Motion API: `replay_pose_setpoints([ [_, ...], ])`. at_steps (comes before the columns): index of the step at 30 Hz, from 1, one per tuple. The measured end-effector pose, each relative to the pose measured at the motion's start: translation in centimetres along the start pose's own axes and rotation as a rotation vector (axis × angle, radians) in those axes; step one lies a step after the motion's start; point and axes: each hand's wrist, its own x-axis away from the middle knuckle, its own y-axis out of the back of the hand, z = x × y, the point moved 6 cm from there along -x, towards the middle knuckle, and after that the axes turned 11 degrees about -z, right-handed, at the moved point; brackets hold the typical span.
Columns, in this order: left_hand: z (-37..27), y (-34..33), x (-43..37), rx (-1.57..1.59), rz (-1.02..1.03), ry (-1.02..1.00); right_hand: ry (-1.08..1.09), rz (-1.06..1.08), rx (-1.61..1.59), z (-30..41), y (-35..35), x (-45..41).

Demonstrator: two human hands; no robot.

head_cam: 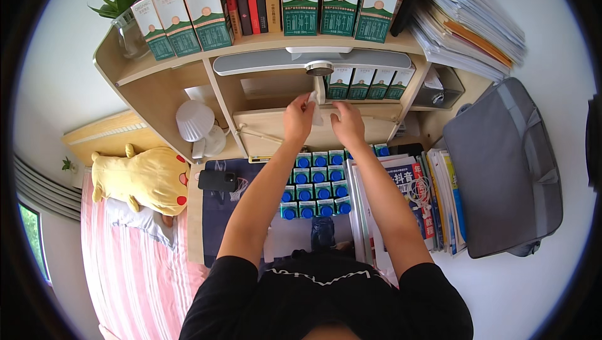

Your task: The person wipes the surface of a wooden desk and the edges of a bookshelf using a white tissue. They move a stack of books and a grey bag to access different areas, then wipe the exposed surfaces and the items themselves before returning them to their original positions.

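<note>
My left hand [298,120] pinches a white tissue [316,113] before the middle compartment of the wooden desk hutch. To its right is my right hand [348,124], fingers apart, with nothing seen in it. It hovers by the fold-down wooden panel [263,121], just below a row of green-and-white milk cartons [362,83] in the compartment. Whether its fingertips touch the wood, I cannot tell. Below my forearms, rows of small cartons with blue caps [319,177] stand on the desk; my arms partly hide them.
A grey light bar [263,63] crosses the hutch above my hands. More milk cartons [301,1] line the top shelf before books. At left are a white lamp [195,121], a black phone [217,181] and a yellow plush toy [141,180]; at right, stacked magazines [444,199] and a grey bag [501,170].
</note>
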Motion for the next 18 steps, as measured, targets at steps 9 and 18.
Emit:
replay_pose_setpoints([
  [9, 0.7, -4.2, -3.9, -0.226, -0.020, -0.272, 0.302, 0.034, 0.339, -1.1, -1.3, 0.7],
  [18, 8.5, -9.2, -11.5, -0.343, 0.053, -0.299, 0.344, 0.054, 0.436, -0.3, -1.7, 1.2],
])
